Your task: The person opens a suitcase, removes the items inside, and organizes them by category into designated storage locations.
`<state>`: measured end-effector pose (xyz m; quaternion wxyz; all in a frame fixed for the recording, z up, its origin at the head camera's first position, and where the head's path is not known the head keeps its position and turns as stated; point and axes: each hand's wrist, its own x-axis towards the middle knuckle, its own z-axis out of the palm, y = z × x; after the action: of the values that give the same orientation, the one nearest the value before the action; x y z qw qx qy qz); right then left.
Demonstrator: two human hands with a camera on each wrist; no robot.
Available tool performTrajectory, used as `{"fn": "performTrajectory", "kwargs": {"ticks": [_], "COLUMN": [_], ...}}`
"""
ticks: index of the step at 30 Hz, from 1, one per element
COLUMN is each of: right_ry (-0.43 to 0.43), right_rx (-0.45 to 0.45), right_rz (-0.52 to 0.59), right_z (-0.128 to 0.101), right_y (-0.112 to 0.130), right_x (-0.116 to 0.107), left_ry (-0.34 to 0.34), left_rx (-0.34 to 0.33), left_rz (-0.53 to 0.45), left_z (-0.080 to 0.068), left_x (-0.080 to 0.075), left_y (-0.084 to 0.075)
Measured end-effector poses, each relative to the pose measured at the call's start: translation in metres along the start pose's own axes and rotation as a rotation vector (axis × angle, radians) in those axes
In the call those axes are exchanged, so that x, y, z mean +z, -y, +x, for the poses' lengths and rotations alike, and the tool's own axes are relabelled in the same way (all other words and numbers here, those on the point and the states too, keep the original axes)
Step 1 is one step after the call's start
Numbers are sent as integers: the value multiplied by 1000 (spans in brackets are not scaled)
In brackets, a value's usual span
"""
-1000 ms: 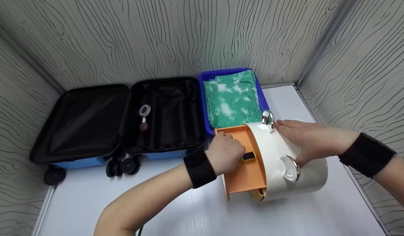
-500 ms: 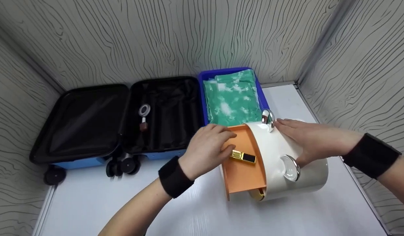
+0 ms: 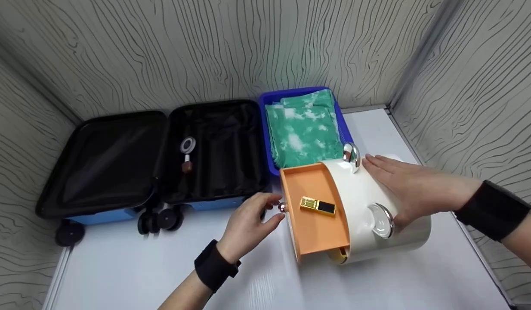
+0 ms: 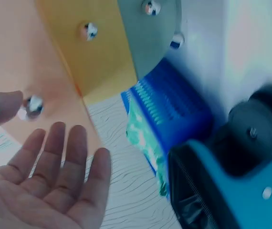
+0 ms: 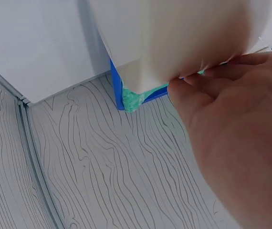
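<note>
Orange drawer (image 3: 313, 202) (lipstick (image 3: 318, 206) inside): left hand (image 3: 248, 224) open beside, right hand (image 3: 409, 187) flat on organizer (image 3: 377, 215).

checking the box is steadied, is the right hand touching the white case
Touching. The head view shows the right hand lying flat on the white case, and the right wrist view shows its fingers pressed against the case wall.

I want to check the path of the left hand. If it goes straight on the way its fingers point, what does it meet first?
Most likely the small silver knob on the orange drawer; the left hand is open, its fingers almost at it. Depth is hard to judge.
</note>
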<state>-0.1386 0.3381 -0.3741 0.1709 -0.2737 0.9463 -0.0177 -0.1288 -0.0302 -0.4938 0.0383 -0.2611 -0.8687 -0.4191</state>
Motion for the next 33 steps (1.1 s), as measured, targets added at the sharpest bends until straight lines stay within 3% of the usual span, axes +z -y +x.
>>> {"fn": "performTrajectory", "kwargs": {"ticks": [11,26,33], "right_ry": [-14,-15,-61], "right_rx": [2,4,-30], "right_rz": [-35,-31,-51], "right_z": [1,1,0], "right_y": [2,5,2], "right_x": [0,-4,-3], "left_ry": [18,52,85], "left_rx": [8,83,62], "left_rz": [-76,-52,-26], "left_z": [8,37,47], "left_x": [13,39,53], "left_y": [-5,-23,-33]}}
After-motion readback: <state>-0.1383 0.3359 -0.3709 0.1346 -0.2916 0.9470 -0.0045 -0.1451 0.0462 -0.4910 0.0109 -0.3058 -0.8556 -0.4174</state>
